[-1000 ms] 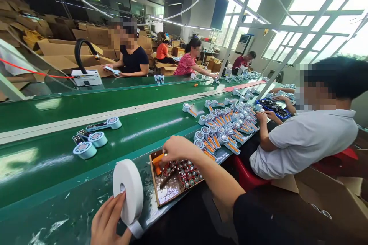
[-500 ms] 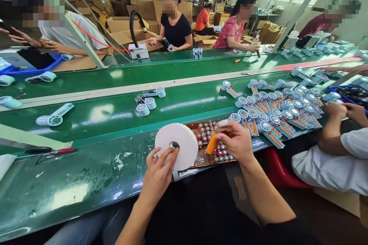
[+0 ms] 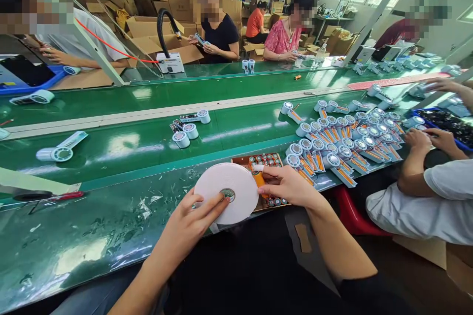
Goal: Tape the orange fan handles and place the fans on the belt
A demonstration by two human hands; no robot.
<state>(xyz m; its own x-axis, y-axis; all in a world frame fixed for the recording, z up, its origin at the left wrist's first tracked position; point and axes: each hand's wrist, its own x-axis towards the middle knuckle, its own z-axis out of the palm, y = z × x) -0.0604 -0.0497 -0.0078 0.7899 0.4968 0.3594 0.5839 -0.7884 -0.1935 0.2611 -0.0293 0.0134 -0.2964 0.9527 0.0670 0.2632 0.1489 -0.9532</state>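
My left hand [image 3: 189, 214] grips a wide roll of white tape [image 3: 210, 187], its fingers lying over the face by the centre hole. At the roll's right edge, my right hand [image 3: 291, 186] pinches an orange cylindrical battery [image 3: 260, 183] between thumb and fingers. A white covering sits on one fingertip of that hand. Whether the battery touches the tape, I cannot tell. Behind the roll and right hand stands a shallow brown box [image 3: 238, 160] with several batteries [image 3: 271, 157] on end, partly hidden.
Many light-blue handheld fan bodies [image 3: 332, 160] with orange batteries in their handles crowd the bench to the right. Several more fan parts [image 3: 181, 139] lie on the green belt [image 3: 140, 147]. Red-handled scissors [image 3: 70, 195] rest at left. A co-worker's hands [image 3: 424, 140] are at far right.
The battery has moved left and down from above the box to the roll's right edge, carried by my right hand. The roll has tilted slightly, and the view has shifted a little.
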